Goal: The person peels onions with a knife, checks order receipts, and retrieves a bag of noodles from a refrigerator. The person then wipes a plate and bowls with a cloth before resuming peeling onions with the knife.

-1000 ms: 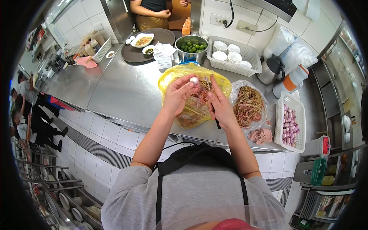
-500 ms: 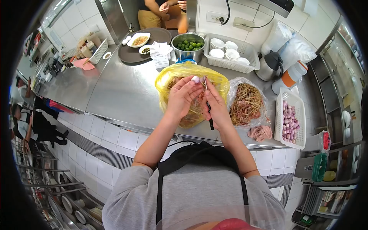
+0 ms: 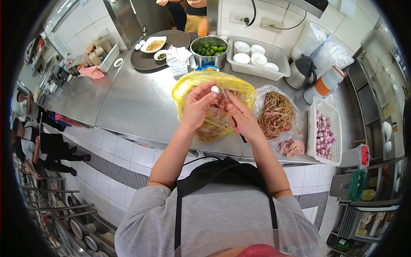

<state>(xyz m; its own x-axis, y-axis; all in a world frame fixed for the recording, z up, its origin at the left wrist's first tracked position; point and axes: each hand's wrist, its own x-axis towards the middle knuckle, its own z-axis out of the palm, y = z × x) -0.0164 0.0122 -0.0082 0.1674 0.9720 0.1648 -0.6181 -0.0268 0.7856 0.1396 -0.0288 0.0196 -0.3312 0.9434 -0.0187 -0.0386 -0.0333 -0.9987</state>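
Note:
Between the fingertips of my left hand point(image 3: 198, 106) is a small pale shallot point(image 3: 215, 90). My right hand point(image 3: 245, 119) grips a small knife point(image 3: 224, 96) by its dark handle, its blade pointing up beside the shallot. Both hands are over an open yellow plastic bag point(image 3: 182, 88) holding reddish peelings. To the right of it a clear bag point(image 3: 276, 113) holds dry roots and skins. A crumpled pink cloth point(image 3: 291, 148) lies by the counter edge, and a white basket point(image 3: 337, 128) of purple shallots point(image 3: 324, 136) stands at the far right.
Behind the bags stand a pot of green limes point(image 3: 209, 50), a basket of white bowls point(image 3: 274, 75), a steel jug point(image 3: 299, 75) and an orange-banded container point(image 3: 324, 85). A round tray point(image 3: 175, 39) holds dishes and papers. People stand beyond the counter and at the far left.
The shallot has turned in my left fingertips and now looks whiter. My right hand has tilted the knife, its blade staying near the shallot. People in the background have moved.

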